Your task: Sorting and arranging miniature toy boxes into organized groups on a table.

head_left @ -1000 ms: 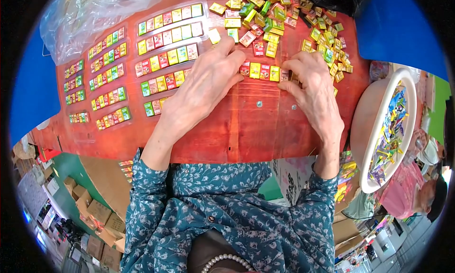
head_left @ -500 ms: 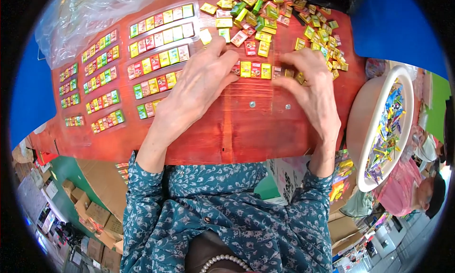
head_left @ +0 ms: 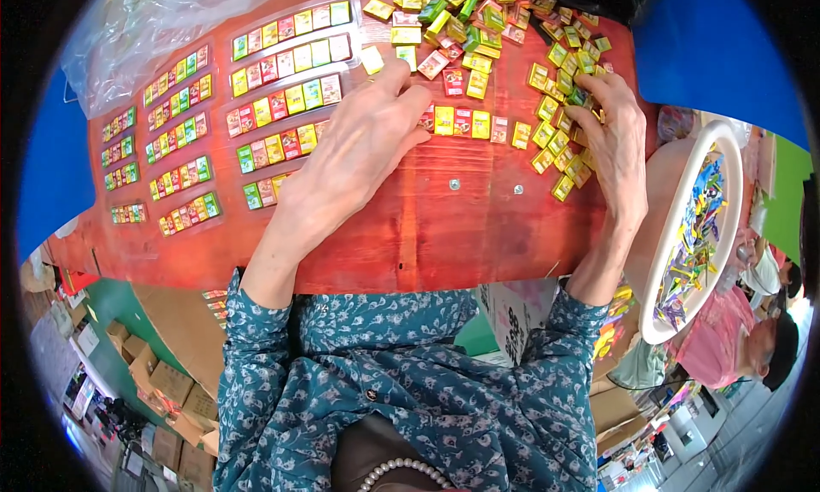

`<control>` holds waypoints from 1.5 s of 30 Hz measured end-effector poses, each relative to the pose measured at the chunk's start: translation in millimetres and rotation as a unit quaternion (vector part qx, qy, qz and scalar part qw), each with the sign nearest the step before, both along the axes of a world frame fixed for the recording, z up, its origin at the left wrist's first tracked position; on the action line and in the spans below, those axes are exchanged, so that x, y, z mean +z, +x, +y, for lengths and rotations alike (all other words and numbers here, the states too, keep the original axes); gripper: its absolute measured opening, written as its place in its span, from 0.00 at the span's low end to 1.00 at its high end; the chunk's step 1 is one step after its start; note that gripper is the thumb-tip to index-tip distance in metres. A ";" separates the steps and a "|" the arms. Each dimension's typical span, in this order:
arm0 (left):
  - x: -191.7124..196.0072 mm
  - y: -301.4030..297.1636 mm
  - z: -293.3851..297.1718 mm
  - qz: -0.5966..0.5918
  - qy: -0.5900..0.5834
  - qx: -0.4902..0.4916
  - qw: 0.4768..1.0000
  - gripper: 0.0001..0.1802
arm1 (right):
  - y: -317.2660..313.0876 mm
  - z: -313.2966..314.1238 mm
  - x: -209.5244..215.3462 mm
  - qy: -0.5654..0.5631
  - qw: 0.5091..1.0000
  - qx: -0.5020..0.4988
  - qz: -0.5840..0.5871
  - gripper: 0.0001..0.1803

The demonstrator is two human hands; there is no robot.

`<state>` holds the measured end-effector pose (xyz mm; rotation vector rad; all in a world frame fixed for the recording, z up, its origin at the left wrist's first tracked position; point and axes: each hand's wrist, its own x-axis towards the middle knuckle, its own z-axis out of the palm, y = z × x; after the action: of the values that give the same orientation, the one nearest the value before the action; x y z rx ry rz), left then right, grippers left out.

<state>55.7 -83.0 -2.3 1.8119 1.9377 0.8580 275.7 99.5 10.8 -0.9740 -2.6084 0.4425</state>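
Note:
A short row of small colourful boxes (head_left: pixel 462 122), yellow and red, lies on the red table. My left hand (head_left: pixel 359 142) is closed at the left end of this row, thumb and fingers around a red box (head_left: pixel 426 119). One yellow box (head_left: pixel 521 134) lies just past the right end of the row, slightly apart. Over the loose boxes (head_left: pixel 555 137) on the right is my right hand (head_left: pixel 617 133), its thumb and fingers apart around a green box (head_left: pixel 579 96); whether it touches that box I cannot tell.
Filled clear trays of similar boxes (head_left: pixel 286 108) stand in columns on the left. A larger heap (head_left: pixel 461 31) lies at the far middle, with clear plastic film (head_left: pixel 162 31) at the far left. A white tub (head_left: pixel 651 321) of colourful small pieces stands on the right. Another person (head_left: pixel 726 338) is beyond it.
My right hand has moved right from the row's end to the scattered boxes, leaving a yellow box near the row. Some loose boxes there now lie nearer me. My left hand has hardly moved.

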 end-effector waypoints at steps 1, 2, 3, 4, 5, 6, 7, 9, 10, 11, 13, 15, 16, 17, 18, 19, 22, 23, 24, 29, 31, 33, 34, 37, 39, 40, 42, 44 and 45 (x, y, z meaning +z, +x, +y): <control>-0.1 0.2 0.1 -0.005 0.000 -0.001 1.000 0.13 | 0.1 -0.7 1.1 -0.022 1.000 -0.013 -0.002 0.16; -0.3 0.0 0.1 -0.011 -0.001 -0.003 1.000 0.13 | -1.0 -3.7 3.6 -0.023 1.000 -0.012 -0.002 0.16; -1.0 -0.3 -0.2 -0.010 -0.002 -0.001 1.000 0.13 | -3.0 -8.0 6.8 -0.025 1.000 -0.010 0.012 0.16; -1.9 -0.7 -0.5 -0.004 0.004 -0.002 1.000 0.13 | -5.2 -12.7 10.0 -0.027 0.999 -0.008 0.025 0.16; -2.4 -0.9 -1.1 0.002 0.010 -0.002 1.000 0.13 | -7.8 -17.9 13.0 -0.081 0.996 0.010 0.047 0.17; -1.6 -0.4 -0.8 0.001 0.010 -0.003 1.000 0.13 | -9.5 -23.7 16.4 -0.134 0.988 0.025 0.068 0.18; 0.0 0.0 -0.3 -0.002 0.003 -0.001 1.000 0.13 | -12.0 -29.2 18.3 -0.101 0.989 0.087 0.058 0.19; 0.8 0.2 -0.4 -0.005 -0.005 0.001 1.000 0.13 | -14.8 -39.5 8.8 -0.111 0.986 0.120 0.030 0.19; 0.5 -0.2 -0.7 0.003 -0.007 0.003 1.000 0.15 | -18.2 -45.9 8.5 -0.108 0.987 0.113 0.020 0.19; 0.2 -0.3 -0.9 0.012 -0.010 0.005 1.000 0.21 | -18.6 -48.5 5.4 -0.100 0.989 0.111 0.018 0.19; 0.2 -0.6 -1.7 0.007 -0.014 0.007 1.000 0.21 | -18.5 -52.2 4.3 -0.082 0.991 0.109 0.014 0.18; 0.3 -0.5 -1.6 0.002 -0.018 0.007 1.000 0.21 | -16.4 -54.6 8.0 -0.068 0.993 0.099 -0.011 0.18; 0.4 -0.4 -1.2 0.004 -0.012 0.004 1.000 0.15 | -15.7 -55.4 9.8 -0.053 0.994 0.088 -0.035 0.17; 0.2 -0.4 -1.1 0.006 -0.005 0.001 1.000 0.13 | -15.5 -56.1 11.1 -0.053 0.994 0.088 -0.036 0.17; -0.1 -0.5 -0.9 0.005 -0.005 0.001 1.000 0.13 | -15.3 -56.4 12.3 -0.040 0.995 0.083 -0.047 0.17; -0.4 -0.7 -0.8 0.004 -0.004 -0.001 1.000 0.13 | -15.4 -56.5 13.4 -0.027 0.995 0.078 -0.057 0.16; -0.8 -0.2 -0.8 0.000 0.000 0.000 1.000 0.13 | -19.2 -58.5 15.6 -0.050 0.993 0.099 -0.028 0.17; -0.9 0.0 -0.7 -0.002 0.001 0.002 1.000 0.12 | -20.3 -58.9 13.0 -0.051 0.993 0.100 -0.028 0.17; -1.2 0.0 -0.8 -0.002 0.001 0.001 1.000 0.12 | -21.3 -59.0 8.3 -0.048 0.993 0.102 -0.032 0.17; -1.5 -0.2 -0.4 0.008 0.013 0.001 1.000 0.12 | -22.1 -60.0 8.4 -0.058 0.992 0.110 -0.021 0.18; -1.5 -0.1 -0.6 0.007 0.011 0.002 1.000 0.12 | -22.0 -60.6 10.2 -0.061 0.992 0.105 -0.039 0.18; -1.7 -0.1 -0.7 0.006 0.010 0.003 1.000 0.12 | -22.9 -61.4 11.2 -0.072 0.991 0.104 -0.037 0.18; -1.9 -0.2 -0.6 0.010 0.011 0.002 1.000 0.13 | -23.3 -61.8 11.4 -0.082 0.991 0.103 -0.035 0.17; -1.5 0.4 -0.4 0.010 0.007 0.002 1.000 0.13 | -24.2 -60.3 3.8 -0.067 0.992 0.103 -0.022 0.18; -1.6 0.7 -0.4 0.005 0.002 0.003 1.000 0.13 | -25.2 -57.5 3.0 -0.074 0.992 0.102 -0.012 0.17; -1.7 0.7 -0.4 0.002 0.003 0.003 1.000 0.13 | -25.5 -56.2 3.2 -0.080 0.992 0.102 -0.002 0.17; -2.0 0.7 -0.4 -0.001 0.004 0.004 1.000 0.13 | -26.2 -54.1 3.9 -0.061 0.993 0.099 0.012 0.16; -2.4 0.5 -0.5 0.014 0.011 0.004 1.000 0.13 | -25.0 -51.6 6.7 -0.043 0.994 0.097 0.025 0.15; -2.2 0.4 -0.5 0.014 0.011 0.005 1.000 0.13 | -22.1 -50.2 10.0 -0.063 0.993 0.091 0.025 0.14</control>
<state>56.1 -83.5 -4.5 1.8377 1.9625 0.8639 253.6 49.3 20.8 -0.7536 -2.6617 0.6765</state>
